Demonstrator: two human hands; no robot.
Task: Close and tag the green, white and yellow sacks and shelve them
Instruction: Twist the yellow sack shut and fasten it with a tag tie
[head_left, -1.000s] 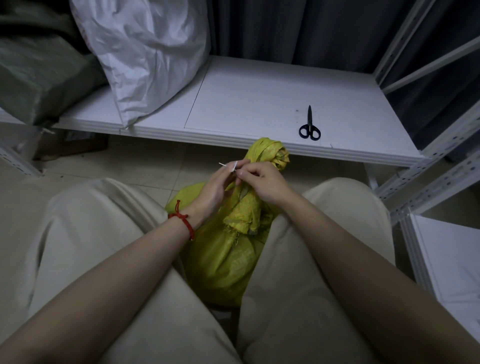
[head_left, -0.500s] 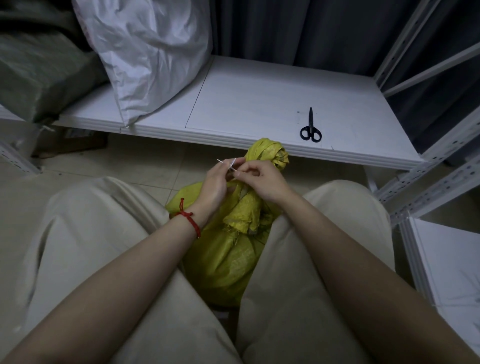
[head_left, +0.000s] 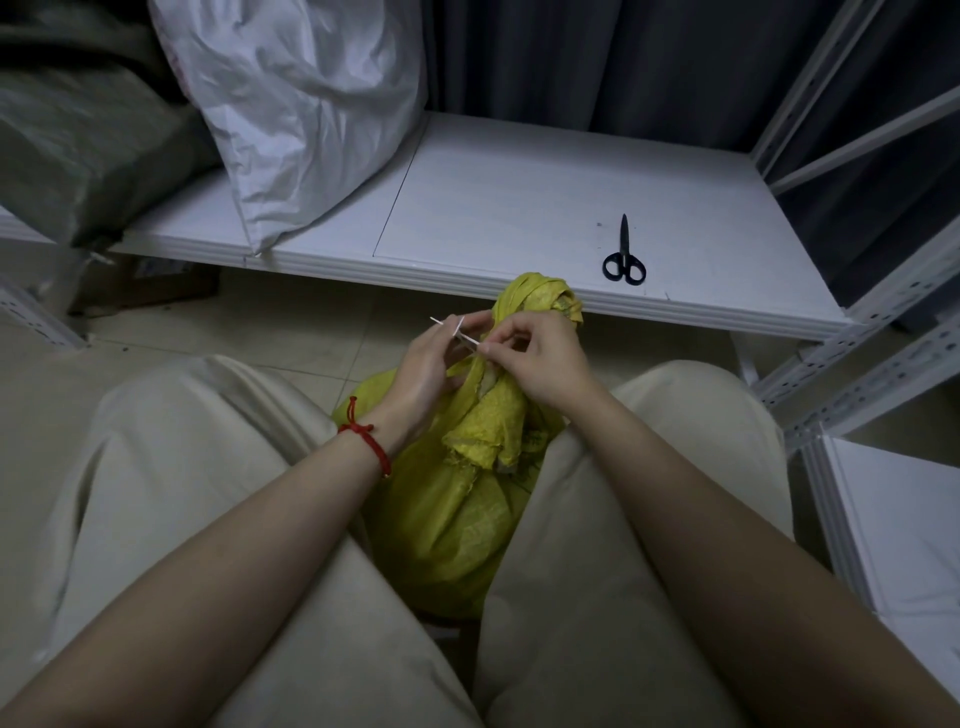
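The left hand (head_left: 426, 364) and right hand (head_left: 540, 358) are pinching a thin white plastic tie (head_left: 464, 335), moving apart now, maybe tightening it on the yellow woven sack (head_left: 467, 509) below.

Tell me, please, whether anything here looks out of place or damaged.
Minor only: the scissors lie loose on the shelf where sacks belong, and the yellow sack has a frayed edge below its bunched neck. Left hand and right hand pinch a white tie there.
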